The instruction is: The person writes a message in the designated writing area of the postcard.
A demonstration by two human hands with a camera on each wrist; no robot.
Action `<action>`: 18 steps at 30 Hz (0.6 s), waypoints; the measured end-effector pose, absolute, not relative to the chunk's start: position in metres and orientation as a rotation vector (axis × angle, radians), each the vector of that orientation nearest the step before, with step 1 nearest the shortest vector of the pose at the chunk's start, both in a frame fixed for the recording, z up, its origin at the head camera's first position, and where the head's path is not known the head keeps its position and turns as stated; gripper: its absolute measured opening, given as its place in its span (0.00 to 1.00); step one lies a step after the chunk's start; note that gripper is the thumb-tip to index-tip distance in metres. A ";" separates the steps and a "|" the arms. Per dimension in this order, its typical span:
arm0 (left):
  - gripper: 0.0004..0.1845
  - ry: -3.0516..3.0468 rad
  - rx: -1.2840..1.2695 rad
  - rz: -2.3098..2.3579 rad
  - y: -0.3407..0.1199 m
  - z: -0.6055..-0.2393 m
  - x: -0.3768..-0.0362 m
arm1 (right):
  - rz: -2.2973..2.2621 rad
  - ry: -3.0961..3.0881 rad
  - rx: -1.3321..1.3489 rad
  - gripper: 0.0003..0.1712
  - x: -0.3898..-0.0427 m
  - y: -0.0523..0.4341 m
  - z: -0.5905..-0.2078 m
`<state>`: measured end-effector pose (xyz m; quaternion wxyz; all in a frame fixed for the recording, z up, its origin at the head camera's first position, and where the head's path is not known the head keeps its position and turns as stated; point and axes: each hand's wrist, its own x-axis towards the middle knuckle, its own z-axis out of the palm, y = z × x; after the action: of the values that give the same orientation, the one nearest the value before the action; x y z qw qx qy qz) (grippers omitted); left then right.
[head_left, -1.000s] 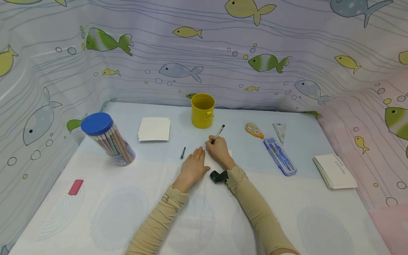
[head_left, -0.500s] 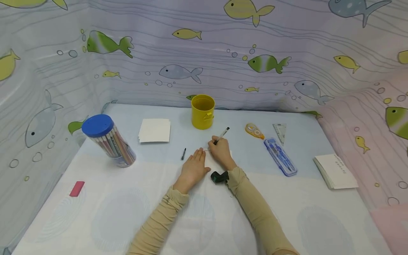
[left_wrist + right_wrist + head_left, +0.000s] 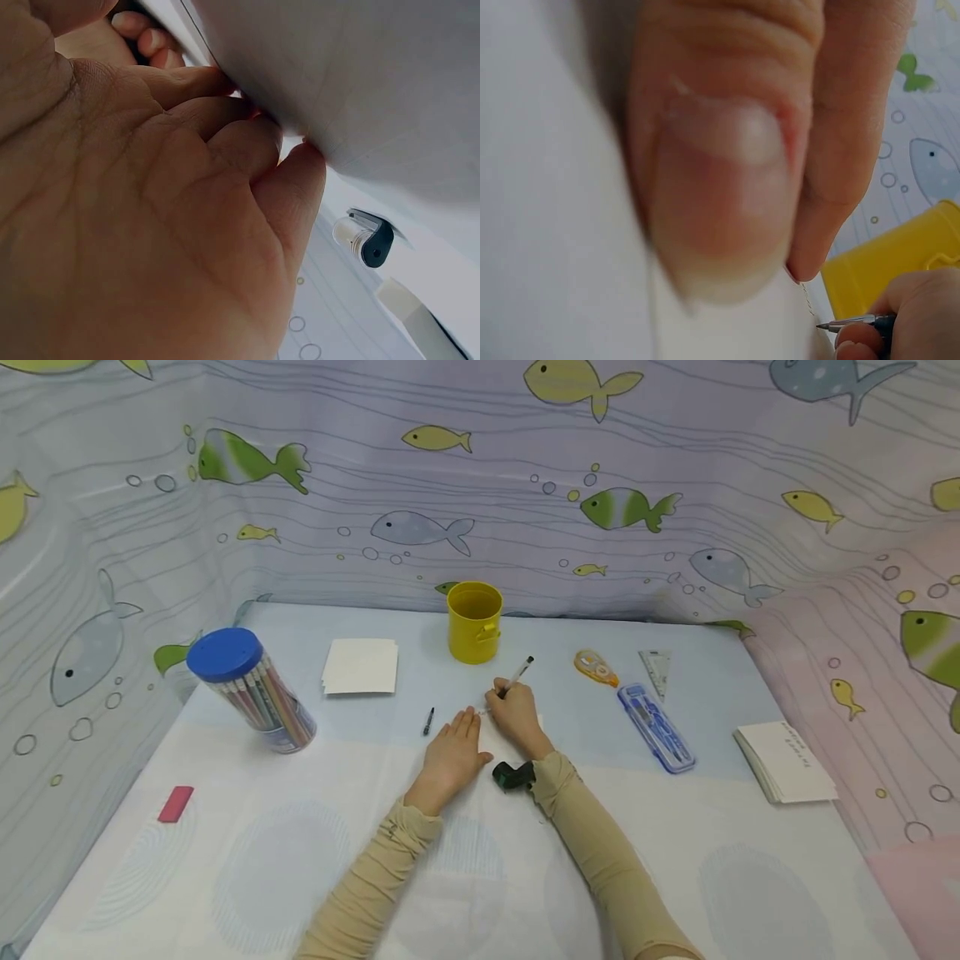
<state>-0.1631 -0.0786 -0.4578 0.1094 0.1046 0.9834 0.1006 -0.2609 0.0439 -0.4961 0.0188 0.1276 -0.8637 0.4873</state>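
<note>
Pen (image 3: 516, 677) pinched low on its barrel by the right hand (image 3: 516, 714) at frame centre writes on a thin, floppy paper sheet (image 3: 390, 90), likely to slide unless the flat left hand (image 3: 453, 753) pins it.

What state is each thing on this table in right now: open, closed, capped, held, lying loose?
Pen: uncapped, gripped by the right hand, tip on the card.
Card: flat, pressed by the left hand.
Pen cap: off, lying loose.
Pencil tub: blue lid on, tilted.
Yellow cup: upright, open-topped.
Blue case: closed, flat.
Eraser: lying loose.
</note>
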 end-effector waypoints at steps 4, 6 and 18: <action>0.38 2.913 0.321 0.295 -0.079 -0.456 -0.163 | 1.517 -2.702 0.417 0.21 -0.261 0.044 -0.493; 0.38 2.911 0.323 0.303 -0.079 -0.456 -0.162 | 1.532 -2.704 0.424 0.21 -0.261 0.044 -0.492; 0.39 2.882 0.294 0.303 -0.079 -0.457 -0.163 | 1.515 -2.692 0.431 0.22 -0.261 0.043 -0.495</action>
<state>-0.1633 -0.0795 -0.4573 0.1139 0.1004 0.9830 0.1034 -0.2610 0.0430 -0.4954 0.0113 0.1382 -0.8631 0.4856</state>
